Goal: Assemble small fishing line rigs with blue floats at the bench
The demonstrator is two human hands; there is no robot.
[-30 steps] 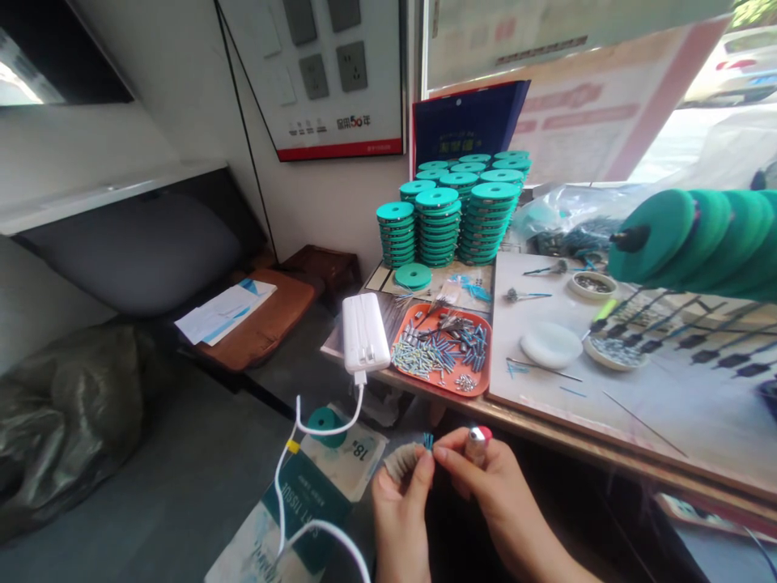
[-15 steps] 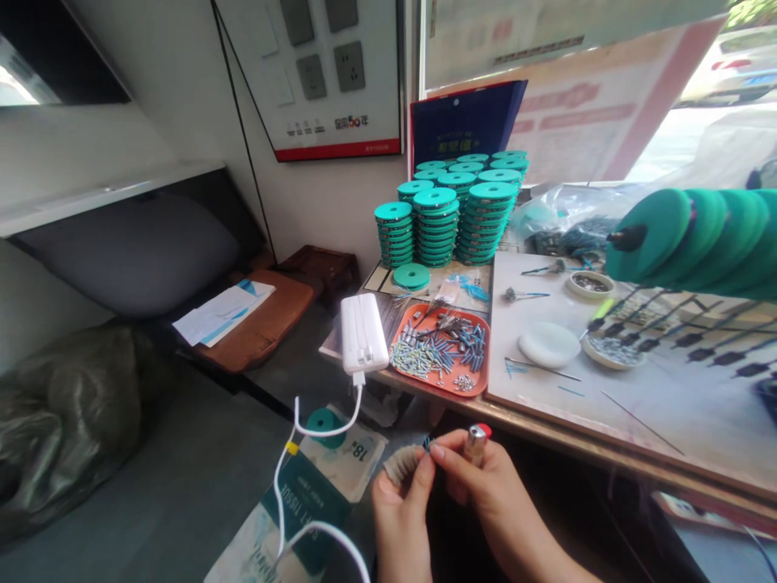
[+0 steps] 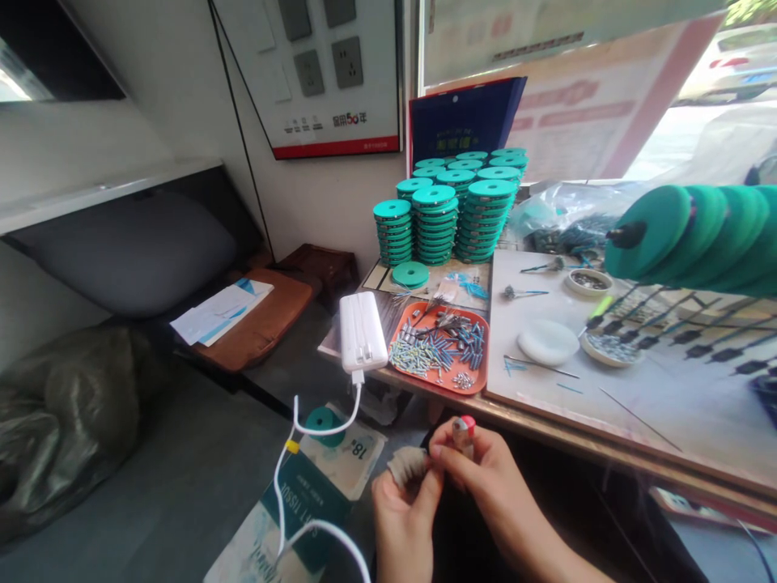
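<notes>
In front of the table edge, my left hand [image 3: 404, 510] is closed in a pinch, its fingertips meeting those of my right. A pale ribbed wrap [image 3: 408, 465] covers one of its fingers. Whatever small piece sits between the fingertips is hidden. My right hand [image 3: 486, 470] is closed round a lighter [image 3: 464, 437] with a red top, held upright. Beyond both hands lies an orange tray [image 3: 397, 374] with small metal fittings, blue and pale green pieces.
Stacks of green foam spools [image 3: 434, 223] stand at the back. A white power bank [image 3: 363, 330] with a cable [image 3: 280, 494] hangs over the table's left edge. More green spools [image 3: 655, 235] jut in at right, above a board [image 3: 546, 397] with a white disc [image 3: 548, 342].
My right hand and the lighter have shifted slightly left and up, closer to my left hand. The small dark blue piece seen between the fingertips earlier is now covered.
</notes>
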